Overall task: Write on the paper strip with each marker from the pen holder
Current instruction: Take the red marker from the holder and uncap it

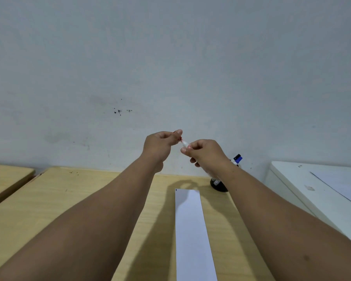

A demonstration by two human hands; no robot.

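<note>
Both hands are raised above the desk, in front of the wall. My right hand [206, 152] grips the white barrel of a red marker [184, 143]. My left hand [160, 144] pinches the marker's red cap end, so the hands almost touch. Below them a long white paper strip [193, 236] lies on the wooden desk [69, 199], with a small dark mark at its far left corner. Behind my right wrist stands a black pen holder [218, 184], mostly hidden. A blue-capped marker [237, 159] sticks up from it.
A second wooden desk [6, 179] stands at the left across a narrow gap. A white cabinet top [312, 189] with paper sheets lies at the right. A grey wall with dark specks rises directly behind the desk.
</note>
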